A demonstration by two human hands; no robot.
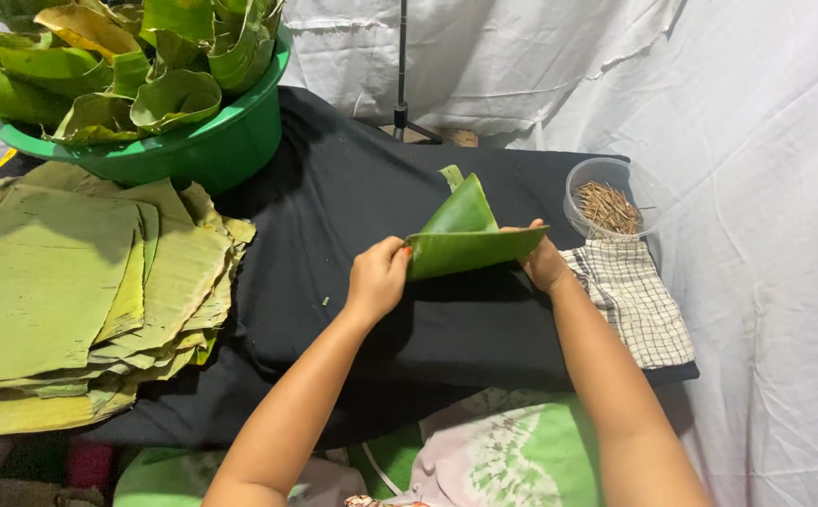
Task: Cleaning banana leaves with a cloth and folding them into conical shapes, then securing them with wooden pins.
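Head view, landmark: black cloth (399, 310) spread over the worktop.
Folded leaf: green banana leaf piece (465, 239), folded into a pointed shape, held up over the middle of the black cloth.
Left hand: left hand (378, 279) pinches the leaf's left edge, fingers closed on it.
Right hand: right hand (542, 260) grips the leaf's right corner, thumb on top, fingers behind.
Leaf stack: flat cut leaves (71, 291) piled at the left edge of the black cloth.
Basin: green basin (212, 145) at the cloth's far left corner, full of curled leaf pieces.
Container: clear round tub (582, 183) of thin brown sticks (608, 207) at the cloth's far right edge.
Towel: checked cloth (636, 300) on the right edge, just below the tub.
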